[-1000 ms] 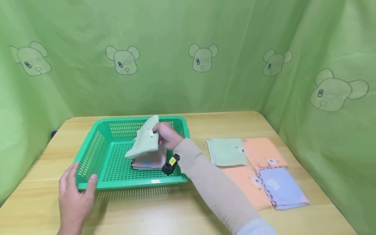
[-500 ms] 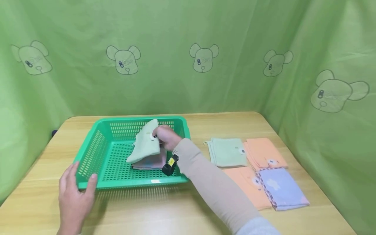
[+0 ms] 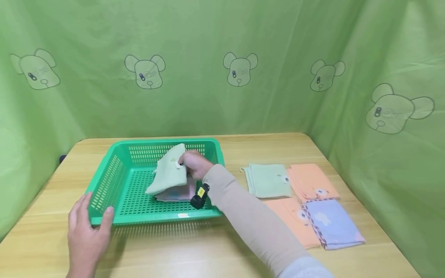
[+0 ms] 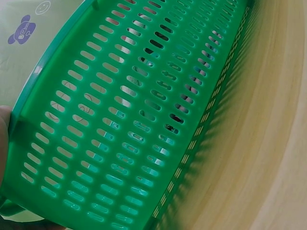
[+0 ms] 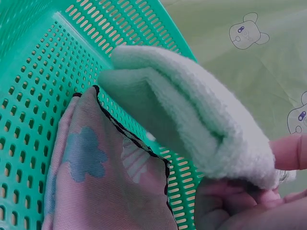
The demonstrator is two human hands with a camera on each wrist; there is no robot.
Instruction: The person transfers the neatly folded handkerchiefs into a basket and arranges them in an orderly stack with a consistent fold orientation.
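Note:
In the head view my right hand (image 3: 197, 164) pinches a folded pale green towel (image 3: 169, 172) with an eye design, held tilted inside the green basket (image 3: 156, 221). Thumb and fingers grip one edge of this towel (image 5: 192, 110) in the right wrist view, and its folded layers fan out away from them. Beneath it a pink towel (image 5: 103, 182) with a dark trim lies folded on the basket floor. My left hand (image 3: 88, 231) holds the basket's near left corner, thumb at the front rim and fingers along the left side; the left wrist view shows little of it.
To the basket's right lie a second folded green towel (image 3: 267, 180), two orange towels, one at the back (image 3: 311, 179) and one in front (image 3: 292, 220), and a blue towel (image 3: 335, 222). A green curtain (image 3: 194, 108) stands behind the wooden table (image 3: 180, 255).
My right hand has lowered the pale green towel a little, closer over the pink towel in the basket. The left hand stays at the basket corner.

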